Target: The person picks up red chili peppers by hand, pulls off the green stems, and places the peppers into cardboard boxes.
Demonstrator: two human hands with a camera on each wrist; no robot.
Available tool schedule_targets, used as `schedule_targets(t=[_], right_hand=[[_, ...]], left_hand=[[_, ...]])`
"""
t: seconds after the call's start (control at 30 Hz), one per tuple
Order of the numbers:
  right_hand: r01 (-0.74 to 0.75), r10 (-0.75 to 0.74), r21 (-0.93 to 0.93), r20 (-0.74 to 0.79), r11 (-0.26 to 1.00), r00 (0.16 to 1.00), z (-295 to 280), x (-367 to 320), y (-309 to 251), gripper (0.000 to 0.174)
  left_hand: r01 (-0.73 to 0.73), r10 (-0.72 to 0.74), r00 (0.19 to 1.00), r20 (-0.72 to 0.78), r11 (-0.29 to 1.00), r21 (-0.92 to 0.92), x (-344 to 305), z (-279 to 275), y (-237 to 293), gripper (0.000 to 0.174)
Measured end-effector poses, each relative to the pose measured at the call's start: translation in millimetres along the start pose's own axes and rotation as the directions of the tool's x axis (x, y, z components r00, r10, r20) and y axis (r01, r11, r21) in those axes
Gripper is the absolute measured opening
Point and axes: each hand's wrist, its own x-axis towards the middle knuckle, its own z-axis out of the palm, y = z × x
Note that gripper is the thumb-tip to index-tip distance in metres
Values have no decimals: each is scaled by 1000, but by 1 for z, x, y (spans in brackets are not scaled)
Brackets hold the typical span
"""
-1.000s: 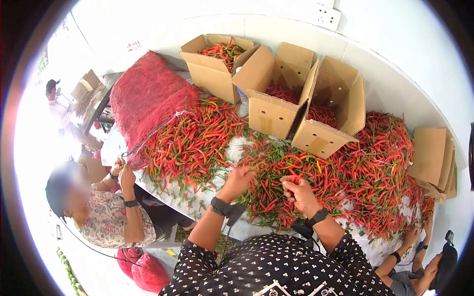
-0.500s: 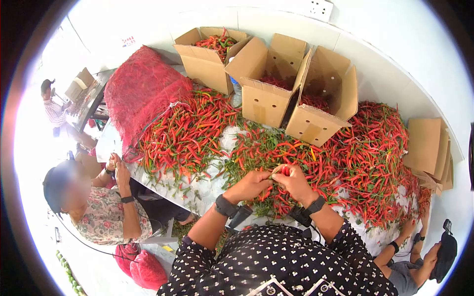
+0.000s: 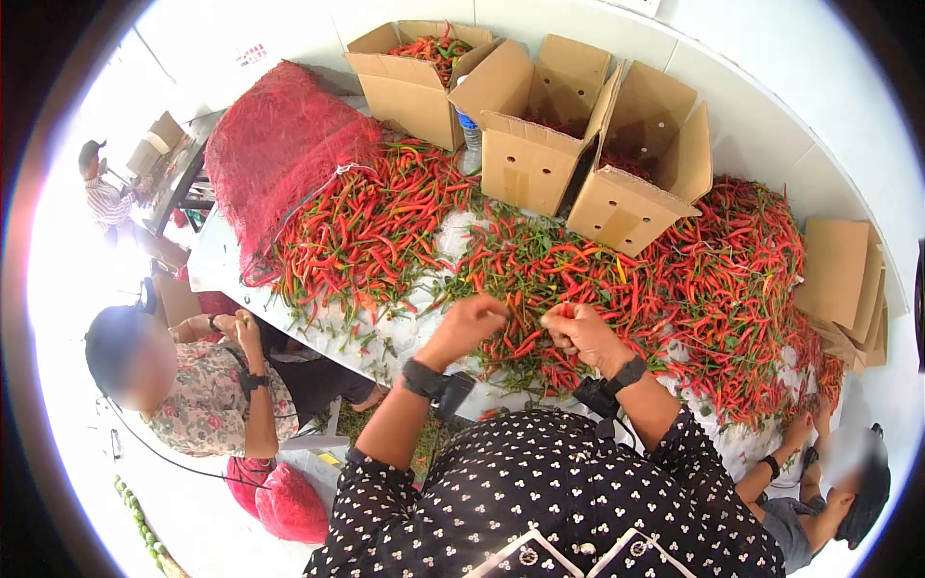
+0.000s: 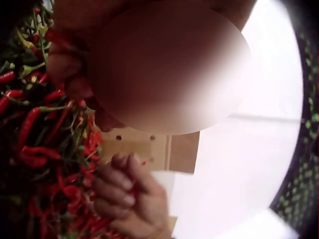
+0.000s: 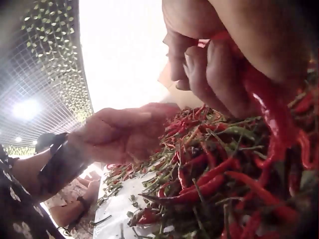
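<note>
In the head view, my right hand (image 3: pixel 583 332) is over the chili pile with fingers curled round red chili peppers. In the right wrist view, a glossy red chili pepper (image 5: pixel 269 112) sticks out below those fingers, and another bit of red shows between them. My left hand (image 3: pixel 470 328) is a short way to the left, fingers curled, apart from the right hand. I cannot tell whether a small stem sits in its fingertips. Under both hands lie red chili peppers (image 3: pixel 549 279) mixed with green stems. A blurred patch hides much of the left hand in its wrist view.
Open cartons (image 3: pixel 535 159) line the back of the table, beside a plastic bottle (image 3: pixel 470 140). A red mesh sack (image 3: pixel 289 154) lies at the left. Flattened cardboard (image 3: pixel 838 279) leans at the right. A person (image 3: pixel 217 385) sits at the left, and another person's arms (image 3: pixel 780 453) reach in at lower right.
My hands were apart a second ago, came together at a chili pepper half a second ago, and are apart again now. The left has drawn back leftward; the right still holds chili peppers.
</note>
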Motion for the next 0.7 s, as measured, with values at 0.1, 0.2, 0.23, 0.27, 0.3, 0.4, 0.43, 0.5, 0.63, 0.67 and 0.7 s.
schedule_targets(t=[0.1,0.2,0.23,0.27,0.3,0.4,0.43,0.5,0.63,0.67,0.7], right_hand=[[31,-28,27,-104,999,994,-5,-4,3,7],[41,-39,18,-106,999,994,-9,-9,4,7],[44,-42,18,-111,999,993,-10,-11,5,7],[45,-43,12,-128,999,991,-11,-12,7,7],[46,-45,7,-145,999,988,-13,-14,8,8],[56,-58,-16,-125,998,991,-18,-18,12,10],[67,-70,-37,-96,997,993,-19,-19,12,12],[81,-86,-47,-112,996,990,-13,-20,11,13],[168,-202,-271,-106,948,974,-3,-12,11,19],[240,-292,-403,-71,883,954,0,-9,11,20],[241,-291,-403,-69,883,954,4,-7,10,20]], left_hand=[[-119,110,991,70,983,141,4,31,18,19],[-233,199,973,120,832,503,17,56,13,17],[-250,199,968,151,778,576,19,63,11,17],[-267,196,964,181,717,644,22,67,9,17],[-279,193,960,201,680,678,24,68,10,19],[-242,242,970,34,929,280,30,65,6,24],[-157,151,987,50,978,134,34,58,5,24],[4,2,997,79,997,-73,33,48,17,22],[140,-110,988,112,939,-313,26,46,32,15],[134,-107,990,92,924,-359,25,46,32,14],[134,-109,990,90,924,-358,24,45,30,14]])
